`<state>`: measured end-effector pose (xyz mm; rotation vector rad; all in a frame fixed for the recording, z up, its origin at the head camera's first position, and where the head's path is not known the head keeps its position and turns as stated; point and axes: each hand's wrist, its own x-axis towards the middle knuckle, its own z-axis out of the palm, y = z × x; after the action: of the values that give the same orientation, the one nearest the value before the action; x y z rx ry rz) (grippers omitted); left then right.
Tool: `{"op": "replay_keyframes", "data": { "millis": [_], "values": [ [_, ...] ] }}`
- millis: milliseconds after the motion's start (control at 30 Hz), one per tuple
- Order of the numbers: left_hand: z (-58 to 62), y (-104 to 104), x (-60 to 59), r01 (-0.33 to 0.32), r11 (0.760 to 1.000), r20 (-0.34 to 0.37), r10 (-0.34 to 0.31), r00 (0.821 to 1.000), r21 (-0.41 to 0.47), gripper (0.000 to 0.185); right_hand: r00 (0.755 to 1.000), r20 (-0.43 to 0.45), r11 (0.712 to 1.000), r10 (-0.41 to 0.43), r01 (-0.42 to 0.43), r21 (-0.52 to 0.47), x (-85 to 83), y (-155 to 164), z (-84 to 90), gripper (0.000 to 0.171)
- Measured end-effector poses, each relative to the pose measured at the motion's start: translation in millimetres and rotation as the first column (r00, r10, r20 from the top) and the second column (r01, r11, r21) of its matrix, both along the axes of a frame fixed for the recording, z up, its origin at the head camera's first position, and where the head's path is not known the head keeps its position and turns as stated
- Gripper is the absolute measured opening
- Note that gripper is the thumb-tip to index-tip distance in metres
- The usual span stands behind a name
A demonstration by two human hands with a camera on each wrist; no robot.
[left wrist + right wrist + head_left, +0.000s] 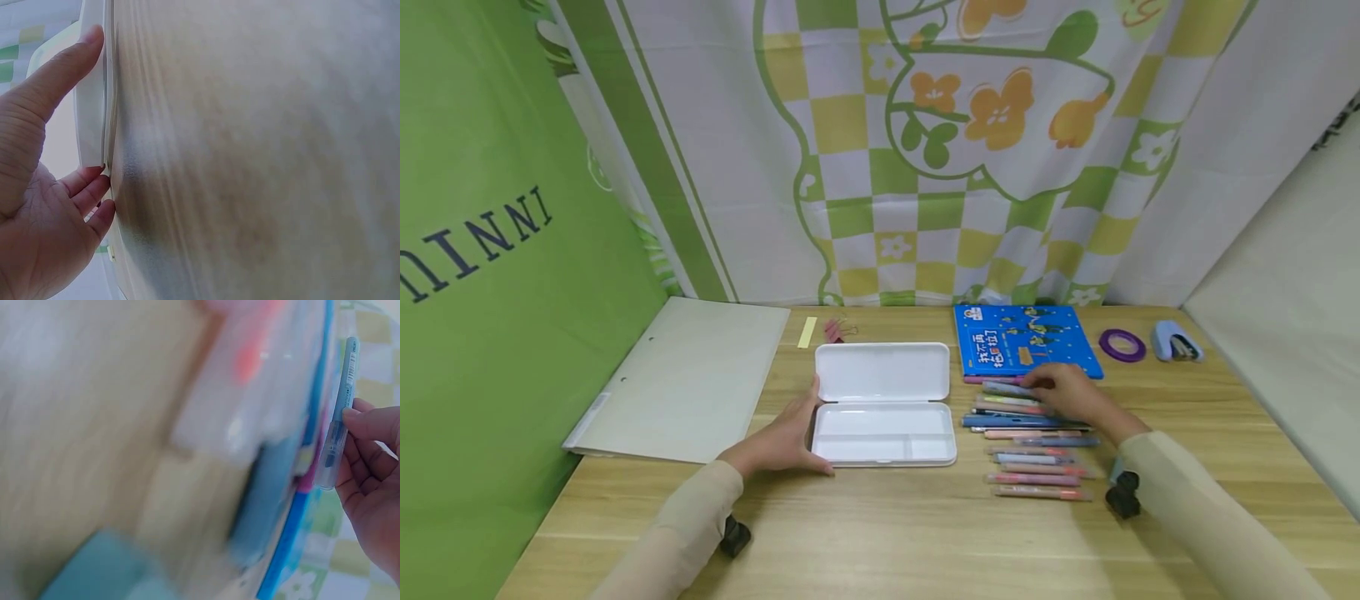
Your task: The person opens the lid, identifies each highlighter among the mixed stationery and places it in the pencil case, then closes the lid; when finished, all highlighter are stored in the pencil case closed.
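Sleeves framing tabletop (880, 533) | left hand (778, 442) fingers lying straight, steadying open, empty pencil case (883, 433) at 9 o'clock | right hand (1075, 396) fingers pinching blue pen (337, 425) at 2 o'clock; pens (1037, 467) remaining unpacked.

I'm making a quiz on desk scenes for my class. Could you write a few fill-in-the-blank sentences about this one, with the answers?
1. The white pencil case lies with its lid ____.
2. The left hand rests against the case's ____ side.
3. The right hand touches a light blue pen at the far end of the row, next to the ____ book.
4. The purple tape ring lies between the book and the ____.

Answers: open; left; blue; stapler
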<state>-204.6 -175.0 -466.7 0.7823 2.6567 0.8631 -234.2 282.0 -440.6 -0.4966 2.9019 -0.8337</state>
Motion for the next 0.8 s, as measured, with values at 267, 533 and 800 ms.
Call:
{"op": "replay_keyframes", "data": {
  "millis": [267, 533, 800],
  "values": [
    [-0.7, -0.4, 0.3, 0.002, 1.000, -0.009, -0.002, 1.000, 0.019, 0.142, 0.991, -0.077, 0.991, 0.111, -0.116, -0.068, 9.7, -34.0, 17.3, 0.016],
    [0.4, -1.0, 0.7, -0.004, 1.000, -0.007, 0.004, 1.000, 0.017, 0.142, 0.960, -0.076, 0.953, 0.268, -0.276, -0.126, 16.2, -98.1, 24.1, 0.013],
    [2.0, 0.1, 0.0, 0.004, 1.000, -0.011, -0.004, 1.000, 0.022, 0.141, 0.941, -0.017, 0.925, 0.339, -0.336, -0.179, 19.7, -150.3, 16.3, 0.015]
  ]
}}
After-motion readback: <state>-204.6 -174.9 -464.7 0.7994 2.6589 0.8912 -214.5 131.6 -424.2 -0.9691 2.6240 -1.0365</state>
